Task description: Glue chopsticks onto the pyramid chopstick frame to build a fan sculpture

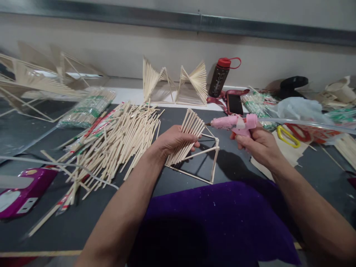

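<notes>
Left hand (178, 140), grip closed on a stick model (191, 137); right hand (254, 142), grip wrapped around 1 pink glue gun (233, 123), its nozzle beside the slats.

Stick frame (194, 124): pale wood, slanted row of close-set sticks at left, open bars at right, over dark gray tabletop (172, 116). Glue gun (236, 123): pink, roughly level, nozzle pointing left, near row's upper end.
</notes>
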Motion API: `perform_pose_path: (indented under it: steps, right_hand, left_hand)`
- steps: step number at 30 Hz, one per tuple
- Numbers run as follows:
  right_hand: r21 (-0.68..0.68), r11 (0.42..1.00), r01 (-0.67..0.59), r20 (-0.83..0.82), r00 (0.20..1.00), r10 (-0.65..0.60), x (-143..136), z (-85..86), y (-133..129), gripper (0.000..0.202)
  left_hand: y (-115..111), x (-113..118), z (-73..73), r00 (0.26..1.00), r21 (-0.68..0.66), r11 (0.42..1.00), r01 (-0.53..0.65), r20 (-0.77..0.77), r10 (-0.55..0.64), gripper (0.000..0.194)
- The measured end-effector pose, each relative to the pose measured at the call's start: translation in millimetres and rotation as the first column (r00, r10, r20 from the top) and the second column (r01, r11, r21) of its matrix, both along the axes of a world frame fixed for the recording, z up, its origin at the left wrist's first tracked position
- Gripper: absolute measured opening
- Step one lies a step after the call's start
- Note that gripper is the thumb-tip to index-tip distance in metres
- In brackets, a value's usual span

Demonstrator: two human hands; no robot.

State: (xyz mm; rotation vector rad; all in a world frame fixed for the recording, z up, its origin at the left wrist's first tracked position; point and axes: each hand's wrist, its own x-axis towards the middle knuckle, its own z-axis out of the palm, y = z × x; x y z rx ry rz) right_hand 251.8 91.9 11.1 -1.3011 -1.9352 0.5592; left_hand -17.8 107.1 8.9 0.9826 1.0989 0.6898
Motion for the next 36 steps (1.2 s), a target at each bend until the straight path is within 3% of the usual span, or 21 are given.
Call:
perform_pose_path:
  steps: [7,14,18,24,36]
  right_hand:
    - [-0.097,0.995,-0.007,-0.097,0.995,-0.003,1,2.9,-2,0.026]
    - [-0.237,0.971,-0.009,-0.213,0.976,-0.043,25,-4.9,-5,0.026]
    - [-0.260,0.965,-0.022,-0.255,0.966,-0.047,20,-3.0,-4,0.026]
    - [-0.203,0.979,-0.031,-0.182,0.983,-0.007,1,3.8,-4,0.031]
    - [-0.039,0.995,0.087,0.045,0.995,-0.085,0,4.0,-5,0.034]
  left_hand:
    - [0,-1,-2.0,0.998,0.014,1.000,-0.008,0.056,0.007,0.023]
    - [1,-3,-6.4,0.994,0.009,0.999,-0.031,0.101,0.030,0.019]
    - [1,-2,-6.0,0.992,0.009,1.000,-0.029,0.123,0.027,0.018]
    - [0,-1,-5.0,0.995,-0.037,0.999,-0.025,0.098,0.028,0.019]
    - [0,1,-3.9,0.997,-0.041,0.999,-0.034,0.061,0.037,0.016]
